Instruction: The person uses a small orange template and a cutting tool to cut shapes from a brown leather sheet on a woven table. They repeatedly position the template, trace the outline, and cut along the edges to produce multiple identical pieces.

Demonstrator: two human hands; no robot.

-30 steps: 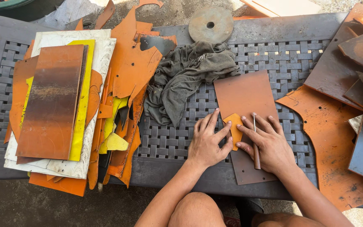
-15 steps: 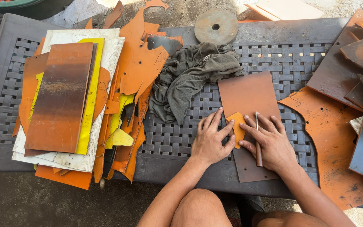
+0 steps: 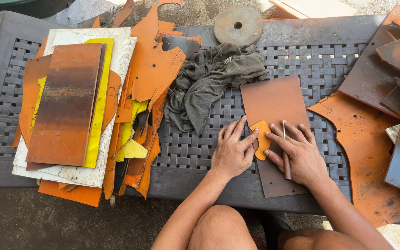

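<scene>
Small orange template [image 3: 262, 139]: flat on brown sheet [image 3: 274, 104], long axis running away from the person. Left hand [image 3: 231, 153]: fingers spread, pressing its edge. Right hand [image 3: 302, 155]: grip pinching thin scribing tool [image 3: 284, 150], point away. Best kept pinned firmly. Woven grey surface [image 3: 195, 148]; rag [image 3: 209, 81] beyond.

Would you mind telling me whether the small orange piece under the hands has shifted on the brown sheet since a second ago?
No. The small orange piece stays at the same spot on the brown sheet, beside the grey cloth, pinned by the left hand.
</scene>
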